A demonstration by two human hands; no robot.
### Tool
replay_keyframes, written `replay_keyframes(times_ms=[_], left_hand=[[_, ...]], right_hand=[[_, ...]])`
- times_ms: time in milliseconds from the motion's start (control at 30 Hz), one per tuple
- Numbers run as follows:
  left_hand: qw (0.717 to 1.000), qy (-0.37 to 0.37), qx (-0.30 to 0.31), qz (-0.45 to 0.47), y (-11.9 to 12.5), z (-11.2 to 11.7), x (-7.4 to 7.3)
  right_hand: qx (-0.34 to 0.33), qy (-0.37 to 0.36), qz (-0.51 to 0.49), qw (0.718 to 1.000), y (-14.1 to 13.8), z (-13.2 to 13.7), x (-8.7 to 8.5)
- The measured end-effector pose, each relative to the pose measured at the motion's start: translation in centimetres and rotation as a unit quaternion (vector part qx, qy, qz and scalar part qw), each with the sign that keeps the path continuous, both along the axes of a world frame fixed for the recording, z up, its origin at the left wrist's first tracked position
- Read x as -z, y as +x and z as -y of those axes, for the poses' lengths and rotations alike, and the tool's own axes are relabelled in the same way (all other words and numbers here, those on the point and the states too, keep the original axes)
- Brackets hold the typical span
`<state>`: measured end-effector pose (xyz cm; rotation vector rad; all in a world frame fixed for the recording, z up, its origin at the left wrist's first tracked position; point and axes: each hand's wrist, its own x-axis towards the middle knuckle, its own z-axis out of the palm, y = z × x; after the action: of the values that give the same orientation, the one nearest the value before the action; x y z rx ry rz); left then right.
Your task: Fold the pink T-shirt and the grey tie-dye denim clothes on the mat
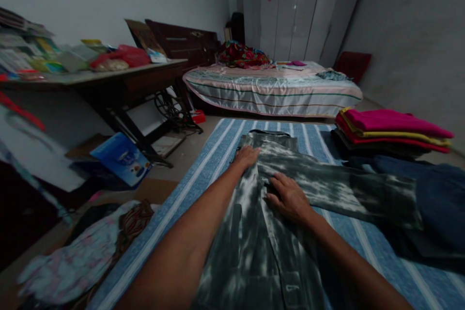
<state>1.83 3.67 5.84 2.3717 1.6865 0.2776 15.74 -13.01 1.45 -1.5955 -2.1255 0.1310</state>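
A grey-green and white mottled jacket (247, 232) lies stretched out in front of me, its collar at the far end and a buttoned hem band near me. One sleeve (334, 184) reaches out to the right. My left hand (247, 156) rests on the jacket's far left side, just below the collar, fingers laid over the cloth. Closer to me, my right hand (289, 197) lies on the jacket where the sleeve joins the body, with thumb and fingers apart. Under the jacket is a blue sheet with white stripes (203, 189).
Folded clothes (395, 128) are stacked at the right, and dark blue jeans (428, 193) lie nearer, partly under the sleeve's end. A cluttered sewing-machine table (145, 73) stands left. Heaped clothes (80, 256) lie low on the left. Beyond is a bed (276, 92).
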Motion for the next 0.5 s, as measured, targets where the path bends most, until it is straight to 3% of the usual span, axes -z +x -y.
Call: replay_keyframes(times_ms=[100, 200, 367, 500], left_hand=[[0.998, 0.001, 0.064, -0.006, -2.3, 3.0, -1.5], [0.994, -0.003, 0.105, -0.013, -4.8, 8.3, -2.1], [0.992, -0.021, 0.125, -0.013, -9.0, 18.1, -1.9], [0.995, -0.021, 0.101, 0.004, -11.6, 23.8, -0.9]], right_hand=[[-0.018, 0.023, -0.008, 1.0, -1.0, 2.4, -0.2], [-0.051, 0.041, -0.016, 0.998, -2.4, 4.7, -0.2], [-0.081, 0.051, -0.023, 0.995, -4.4, 5.8, -0.4], [-0.091, 0.029, -0.008, 0.995, -4.8, 5.1, -0.2]])
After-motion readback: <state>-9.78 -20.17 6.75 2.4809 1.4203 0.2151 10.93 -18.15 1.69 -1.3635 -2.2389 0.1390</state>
